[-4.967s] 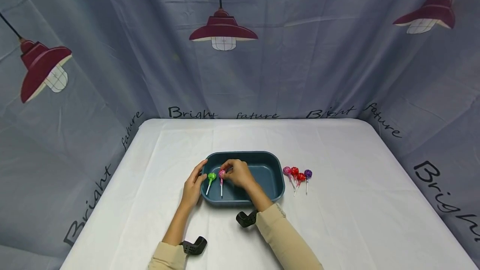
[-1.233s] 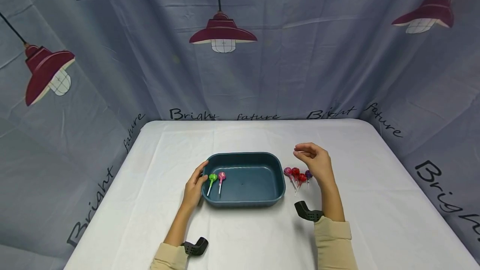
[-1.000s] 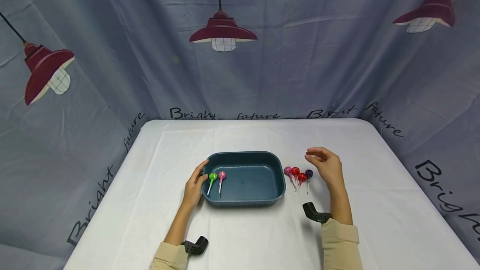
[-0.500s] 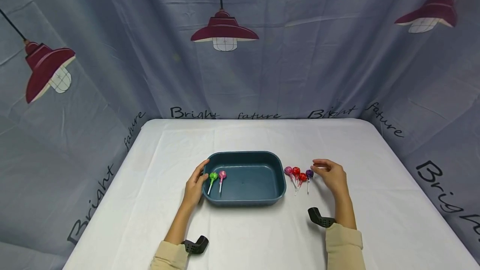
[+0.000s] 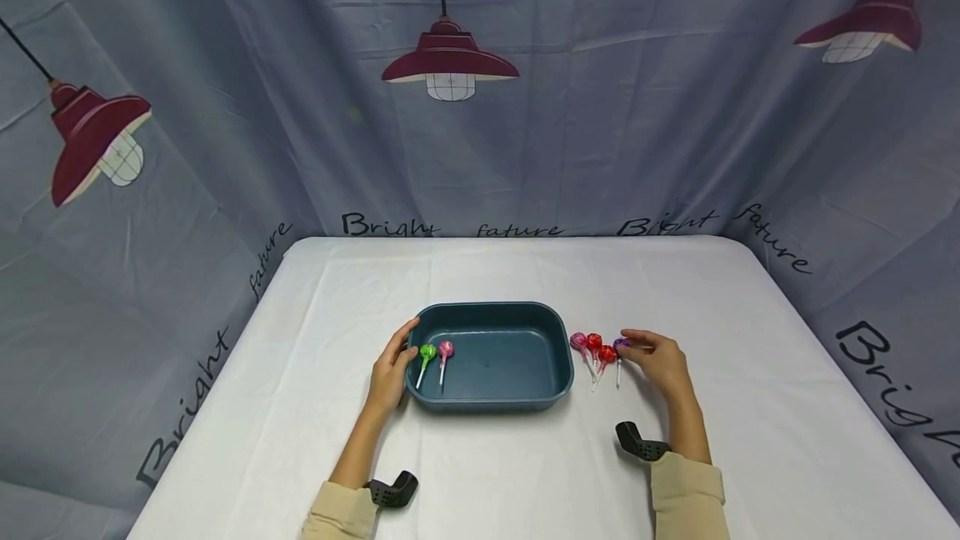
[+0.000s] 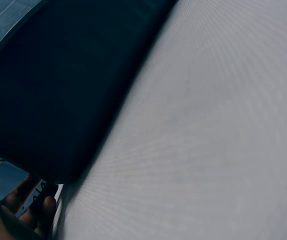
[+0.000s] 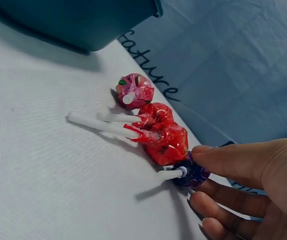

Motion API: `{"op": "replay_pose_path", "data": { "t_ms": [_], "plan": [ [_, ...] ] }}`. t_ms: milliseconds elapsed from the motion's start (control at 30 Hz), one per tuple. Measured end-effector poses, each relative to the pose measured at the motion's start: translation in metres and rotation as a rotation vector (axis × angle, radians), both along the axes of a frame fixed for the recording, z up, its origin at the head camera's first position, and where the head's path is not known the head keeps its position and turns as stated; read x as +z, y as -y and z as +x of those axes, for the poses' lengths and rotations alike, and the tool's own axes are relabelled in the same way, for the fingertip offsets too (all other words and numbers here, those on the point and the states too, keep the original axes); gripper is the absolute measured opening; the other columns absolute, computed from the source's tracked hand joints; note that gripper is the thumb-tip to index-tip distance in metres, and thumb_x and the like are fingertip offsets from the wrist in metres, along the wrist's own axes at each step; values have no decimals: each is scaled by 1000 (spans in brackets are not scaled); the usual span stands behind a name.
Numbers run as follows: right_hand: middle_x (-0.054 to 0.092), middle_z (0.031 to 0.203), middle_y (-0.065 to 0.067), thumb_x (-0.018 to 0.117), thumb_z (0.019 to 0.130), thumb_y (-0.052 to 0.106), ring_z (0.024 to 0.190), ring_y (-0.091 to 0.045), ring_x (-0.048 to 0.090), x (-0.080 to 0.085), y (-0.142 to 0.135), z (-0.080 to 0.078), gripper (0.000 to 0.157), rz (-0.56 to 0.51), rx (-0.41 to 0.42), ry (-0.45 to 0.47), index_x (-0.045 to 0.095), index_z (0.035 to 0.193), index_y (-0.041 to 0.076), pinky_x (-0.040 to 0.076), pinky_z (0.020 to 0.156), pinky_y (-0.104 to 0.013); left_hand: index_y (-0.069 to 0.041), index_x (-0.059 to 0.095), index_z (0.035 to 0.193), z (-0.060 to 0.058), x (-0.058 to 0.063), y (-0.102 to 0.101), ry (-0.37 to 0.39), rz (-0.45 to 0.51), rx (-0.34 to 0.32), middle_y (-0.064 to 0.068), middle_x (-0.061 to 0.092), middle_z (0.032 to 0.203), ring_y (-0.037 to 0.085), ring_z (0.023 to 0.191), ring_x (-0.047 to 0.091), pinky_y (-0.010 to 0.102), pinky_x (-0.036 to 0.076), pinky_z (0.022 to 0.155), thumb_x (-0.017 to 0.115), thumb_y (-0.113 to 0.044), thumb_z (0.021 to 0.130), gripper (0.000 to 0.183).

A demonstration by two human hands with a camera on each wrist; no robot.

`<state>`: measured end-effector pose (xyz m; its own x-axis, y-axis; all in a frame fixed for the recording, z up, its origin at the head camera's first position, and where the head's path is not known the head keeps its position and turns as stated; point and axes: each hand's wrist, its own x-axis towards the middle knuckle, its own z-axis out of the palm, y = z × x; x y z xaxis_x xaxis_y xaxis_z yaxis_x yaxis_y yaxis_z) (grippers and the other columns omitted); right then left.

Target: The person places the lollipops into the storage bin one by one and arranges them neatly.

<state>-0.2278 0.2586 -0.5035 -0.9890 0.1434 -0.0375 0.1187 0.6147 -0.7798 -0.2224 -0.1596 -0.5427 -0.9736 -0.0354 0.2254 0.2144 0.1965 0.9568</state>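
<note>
Purple lollipop (image 7: 192,176): As it lies on the white cloth (image 5: 495,473), right of the tray (image 5: 491,407), its head sits just beside the red lollipops (image 7: 171,145).
Right hand (image 5: 662,363): pinching that purple head between thumb and fingers, as far as I can see from here.
Grip: best kept on the round head, I'd say; the thin stick would probably roll.
Red sticks: they run close by, so a straight lift looks cleaner than a sideways drag.
Left hand (image 5: 386,377): fingers spread, resting against the tray's left end; light pressure should steady it.
Green lollipop (image 5: 427,352): inside the tray near that hand, the stick pointing towards the person.
</note>
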Motion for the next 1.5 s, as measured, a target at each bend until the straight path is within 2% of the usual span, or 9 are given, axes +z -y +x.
{"op": "replay_pose_path", "data": {
  "t_ms": [200,433,733,1000,1333,1500],
  "plan": [
    [62,111,-22,64,85,14,98,-37,57,-3,1,-1,36,46,18,-18,61,117,-2,41,83,-49,-28,50,133,1,1,0,9,-5,-4,-2,45,138,24,127,38,44,31,102,48,-11,94,42],
    [63,108,-22,63,85,11,95,-36,58,-4,3,-2,33,89,10,-21,62,116,-2,43,75,-42,-24,51,133,2,0,-1,-46,-33,13,2,47,137,29,125,40,44,34,100,48,-11,93,42],
    [65,100,-21,65,84,11,87,-32,59,-3,3,-1,32,112,18,-31,63,113,-2,41,67,-33,-23,51,133,2,2,0,-4,-6,5,3,45,138,28,127,39,47,31,102,50,-12,93,42],
    [66,95,-19,67,83,13,86,-32,60,3,0,3,33,126,45,-22,63,112,-2,43,72,-40,-26,51,132,0,1,0,2,-1,8,-2,46,137,24,126,40,43,31,102,50,-12,93,42],
    [67,90,-13,71,81,17,83,-25,60,14,-5,9,32,133,84,-2,66,107,1,42,70,-36,-28,51,133,0,0,1,14,-3,-3,-5,46,137,19,126,39,39,31,103,49,-12,94,42],
    [66,91,-11,71,81,19,81,-21,59,28,-4,15,33,98,98,-16,66,109,2,41,70,-34,-24,51,134,0,-1,1,15,5,-7,-2,46,137,23,126,39,43,30,103,50,-13,94,41]
  ]
}}
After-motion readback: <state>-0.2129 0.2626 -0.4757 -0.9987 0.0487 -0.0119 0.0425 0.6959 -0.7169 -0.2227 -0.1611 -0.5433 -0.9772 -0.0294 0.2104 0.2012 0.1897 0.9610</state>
